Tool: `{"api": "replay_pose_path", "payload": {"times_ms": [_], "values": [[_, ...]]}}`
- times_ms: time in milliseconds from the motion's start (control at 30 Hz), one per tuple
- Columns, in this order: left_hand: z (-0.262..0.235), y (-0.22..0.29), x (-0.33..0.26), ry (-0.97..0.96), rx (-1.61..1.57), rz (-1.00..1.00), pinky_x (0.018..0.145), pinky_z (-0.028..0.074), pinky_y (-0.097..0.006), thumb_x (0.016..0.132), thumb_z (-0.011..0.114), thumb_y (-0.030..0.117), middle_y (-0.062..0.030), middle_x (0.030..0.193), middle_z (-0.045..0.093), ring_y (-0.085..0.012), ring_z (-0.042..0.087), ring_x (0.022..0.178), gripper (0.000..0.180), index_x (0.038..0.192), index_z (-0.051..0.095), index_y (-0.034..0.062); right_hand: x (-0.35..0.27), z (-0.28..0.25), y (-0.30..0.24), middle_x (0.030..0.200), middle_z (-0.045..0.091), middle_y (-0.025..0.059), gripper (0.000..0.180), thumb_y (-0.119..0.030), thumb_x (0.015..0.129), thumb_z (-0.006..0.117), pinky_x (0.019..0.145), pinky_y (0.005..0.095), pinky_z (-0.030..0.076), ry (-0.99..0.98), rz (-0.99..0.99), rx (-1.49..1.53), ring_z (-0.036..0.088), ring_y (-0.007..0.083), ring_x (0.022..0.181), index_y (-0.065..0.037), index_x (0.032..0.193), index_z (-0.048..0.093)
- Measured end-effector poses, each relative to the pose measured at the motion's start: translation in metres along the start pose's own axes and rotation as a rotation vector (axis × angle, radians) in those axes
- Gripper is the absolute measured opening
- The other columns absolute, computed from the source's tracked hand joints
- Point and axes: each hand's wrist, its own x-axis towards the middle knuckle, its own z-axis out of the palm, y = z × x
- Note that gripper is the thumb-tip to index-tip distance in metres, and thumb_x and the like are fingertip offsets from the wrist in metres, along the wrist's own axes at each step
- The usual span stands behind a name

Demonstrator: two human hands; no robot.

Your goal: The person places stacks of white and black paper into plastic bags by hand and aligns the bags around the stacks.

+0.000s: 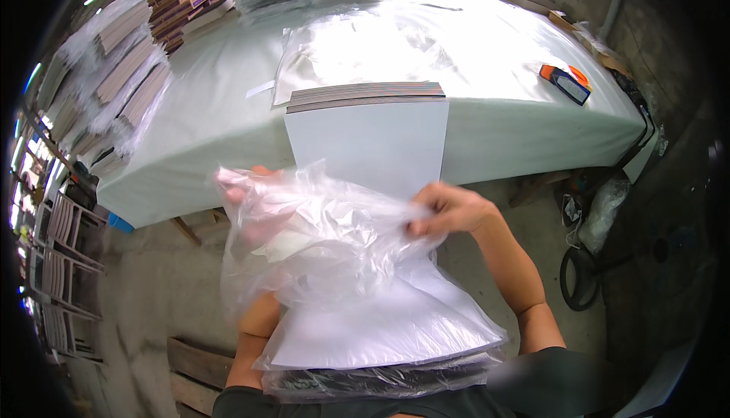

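Observation:
A clear plastic bag (334, 220) stretches between my hands, its upper part crumpled and loose. Inside its lower part lies a flat white sheet or board (388, 323), resting over my lap, with a dark edge showing beneath. My left hand (255, 197) is largely behind or within the film, its fingers spread; the plastic blurs them. My right hand (449, 209) pinches the bag's right edge between thumb and fingers. Just beyond the bag, a stack of white-faced boards (365, 133) stands at the table's near edge, its layered edges facing up.
The table (205, 114) has a pale cover. Clear plastic sheets (357, 49) lie beyond the boards. An orange and dark blue tape dispenser (566, 83) sits at the right. Wrapped stacks (114, 68) rise at the left. A wooden slatted seat (198, 376) is at lower left.

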Motion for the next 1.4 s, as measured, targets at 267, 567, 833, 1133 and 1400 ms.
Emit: {"api": "replay_pose_path", "payload": {"times_ms": [267,567,833,1133,1400], "values": [[0.077,0.098,-0.007,-0.333,0.888,0.534,0.095,0.035,-0.032,0.08,0.063,0.041,-0.0135,0.129,0.043,-0.0202,0.042,0.117,0.066,0.128,0.041,0.0022,0.013,0.006,-0.018,0.063,0.059,0.0148,0.027,-0.021,0.078,0.067,0.057,0.039,0.042,0.387,0.188,-0.776,0.059,0.0301,0.067,0.001,0.086,0.055],[0.108,0.031,0.0,-0.867,1.525,0.011,0.076,0.044,-0.034,0.081,0.06,0.043,-0.0164,0.101,0.056,-0.0248,0.054,0.092,0.064,0.126,0.04,0.0028,0.008,-0.023,-0.046,0.064,0.052,0.0013,0.024,-0.01,0.069,0.074,0.048,0.0235,0.037,0.533,-0.229,-0.064,0.045,0.0064,0.056,0.0,0.078,0.054],[0.039,0.017,-0.017,-0.761,-0.394,0.104,0.058,0.043,-0.035,0.086,0.049,0.048,-0.004,0.083,0.058,-0.0161,0.051,0.071,0.04,0.076,0.052,0.0099,0.001,0.002,0.018,0.074,0.059,0.002,0.018,-0.017,0.083,0.064,0.059,0.024,0.047,0.321,-0.328,0.506,0.056,0.01,0.067,0.0,0.08,0.06],[0.038,0.024,-0.049,-0.764,-0.665,0.181,0.072,0.043,-0.034,0.082,0.051,0.031,-0.0086,0.099,0.057,-0.017,0.052,0.086,0.027,0.092,0.055,0.0059,0.038,0.031,0.024,0.099,0.056,0.0117,0.035,-0.024,0.088,0.054,0.075,0.0367,0.052,-0.158,-0.041,0.534,0.059,0.0211,0.087,-0.003,0.115,0.049],[0.042,0.015,-0.038,-0.765,-0.624,0.132,0.082,0.041,-0.033,0.077,0.054,0.016,-0.0116,0.11,0.055,-0.0165,0.051,0.096,0.031,0.105,0.053,0.0012,0.04,0.025,0.081,0.111,0.057,0.0142,0.033,-0.016,0.078,0.065,0.079,0.0365,0.047,-0.26,-0.259,0.658,0.056,0.0231,0.096,0.0,0.106,0.057]]}}
